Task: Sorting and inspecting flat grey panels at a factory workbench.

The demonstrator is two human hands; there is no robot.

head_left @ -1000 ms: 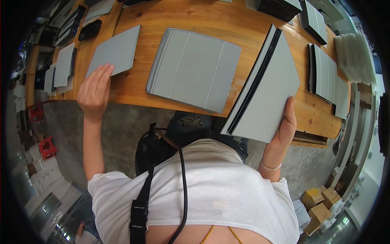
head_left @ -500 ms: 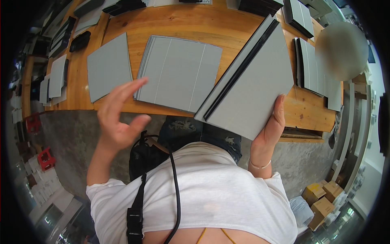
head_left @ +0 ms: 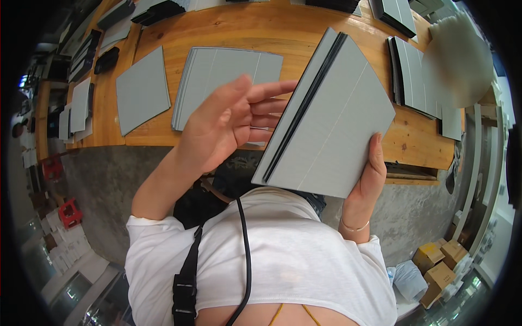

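And here's the folded grey panel [head_left: 342, 108], smooth and matt like card-faced board, its black edging [head_left: 304, 107] darker and just as dull! The stacked grey panels [head_left: 239, 62] share that flat finish. Under them, the wooden tabletop [head_left: 228, 30]: grained, knotted, softly sheened. Down to the mottled concrete floor [head_left: 103, 185], dull and rough-looking. Now the T-shirt [head_left: 288, 244], soft creased cloth! A webbing strap [head_left: 191, 250], a smooth plastic buckle [head_left: 184, 293], a rubbery cable [head_left: 246, 261]. The bracelet [head_left: 356, 227] gleams like polished metal. A red plastic stool [head_left: 70, 217], 3 matt cardboard boxes [head_left: 437, 282], and a crinkled plastic bag [head_left: 409, 282], faintly shiny!
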